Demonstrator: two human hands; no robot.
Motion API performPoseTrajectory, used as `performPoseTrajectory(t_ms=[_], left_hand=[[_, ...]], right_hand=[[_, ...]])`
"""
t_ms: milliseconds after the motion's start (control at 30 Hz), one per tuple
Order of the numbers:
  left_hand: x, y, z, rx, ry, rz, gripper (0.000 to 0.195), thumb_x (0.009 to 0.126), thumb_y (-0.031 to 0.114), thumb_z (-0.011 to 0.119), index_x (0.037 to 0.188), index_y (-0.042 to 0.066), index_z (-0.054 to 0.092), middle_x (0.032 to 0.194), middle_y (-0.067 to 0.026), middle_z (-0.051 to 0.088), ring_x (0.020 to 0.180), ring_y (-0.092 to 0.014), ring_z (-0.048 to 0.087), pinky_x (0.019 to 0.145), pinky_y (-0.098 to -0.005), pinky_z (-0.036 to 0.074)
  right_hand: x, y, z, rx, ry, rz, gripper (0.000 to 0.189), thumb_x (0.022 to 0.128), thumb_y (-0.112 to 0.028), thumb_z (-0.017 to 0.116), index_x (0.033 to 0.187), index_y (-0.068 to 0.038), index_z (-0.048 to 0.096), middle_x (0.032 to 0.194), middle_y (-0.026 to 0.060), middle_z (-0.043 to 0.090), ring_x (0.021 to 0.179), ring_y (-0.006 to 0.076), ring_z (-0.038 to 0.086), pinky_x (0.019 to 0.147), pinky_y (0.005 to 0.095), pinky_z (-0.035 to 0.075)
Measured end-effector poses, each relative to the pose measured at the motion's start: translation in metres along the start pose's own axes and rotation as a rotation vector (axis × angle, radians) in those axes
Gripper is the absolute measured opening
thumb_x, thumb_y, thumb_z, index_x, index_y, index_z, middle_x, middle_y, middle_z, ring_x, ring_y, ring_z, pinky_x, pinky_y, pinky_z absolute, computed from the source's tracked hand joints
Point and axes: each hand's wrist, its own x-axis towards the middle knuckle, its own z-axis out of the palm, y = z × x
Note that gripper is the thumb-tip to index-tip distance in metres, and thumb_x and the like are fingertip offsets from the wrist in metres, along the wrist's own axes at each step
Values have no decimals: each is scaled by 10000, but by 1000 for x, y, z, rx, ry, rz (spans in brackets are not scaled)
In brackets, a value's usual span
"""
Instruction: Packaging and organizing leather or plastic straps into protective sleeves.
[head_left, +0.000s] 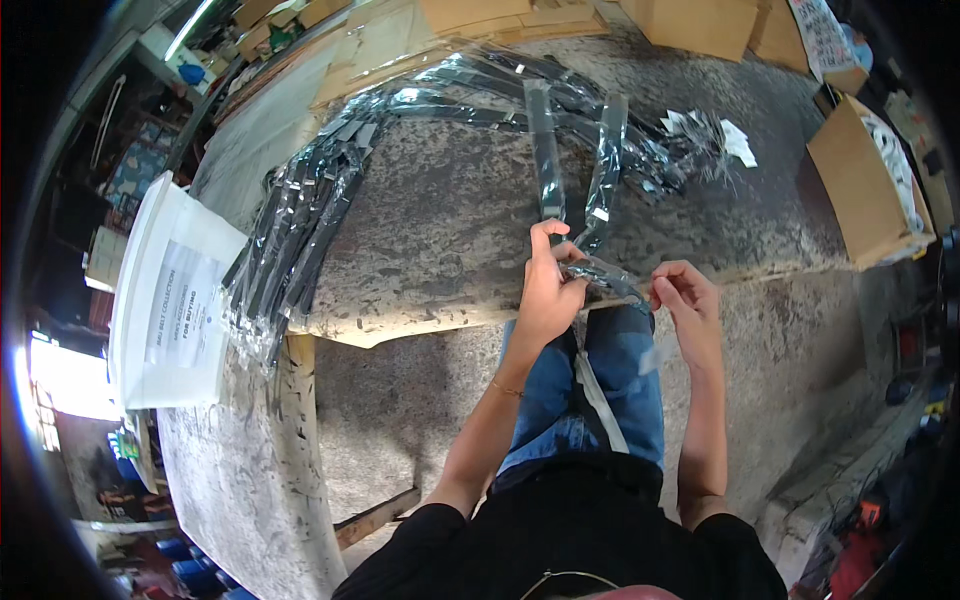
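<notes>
My left hand (551, 289) grips the bunched part of a dark strap, apparently a belt, in a clear plastic sleeve (611, 276) over the table's front edge. Two wrapped lengths, a left one (546, 150) and a right one (606, 161), run from near this hand toward the back of the table. My right hand (688, 307) is at the sleeve's right end, thumb and forefinger pinched close together; whether plastic is between them is unclear. Below it shows a blurred translucent scrap (654, 360). A black and whitish strip (600, 401) hangs down over my jeans.
Many wrapped dark straps (296, 225) lie in a curved row on the worn table (435, 225). White paper tags (739, 142) lie among dark strands at right. A white bin (169, 300) bearing writing stands left, an open cardboard box (859, 180) right. More cardboard (690, 26) lies behind.
</notes>
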Motion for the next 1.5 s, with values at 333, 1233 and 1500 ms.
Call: performPoseTrajectory(t_ms=[333,1233,1500], left_hand=[[-41,63,14,-66,-356,-409,189,1013,223,442,1080,47,457,723,-28,510,383,-70,460,343,-209,344],[-42,70,49,-200,-205,48,364,970,92,503,1309,-19,432,1105,-124,601,911,-127,597,798,-265,481],[-69,46,32,-73,-434,-144,163,984,62,457,1066,-44,549,808,-94,615,598,-106,577,546,-223,442]], right_hand=[[-30,-34,11,171,-90,-99,78,902,-46,610,954,11,621,973,21,605,691,27,488,568,183,359],[-37,-84,32,-513,79,-576,86,820,92,619,866,19,616,936,82,625,682,95,608,555,209,455],[-31,-77,18,-274,154,-464,83,861,78,607,922,21,615,912,33,605,735,46,529,618,173,417]])
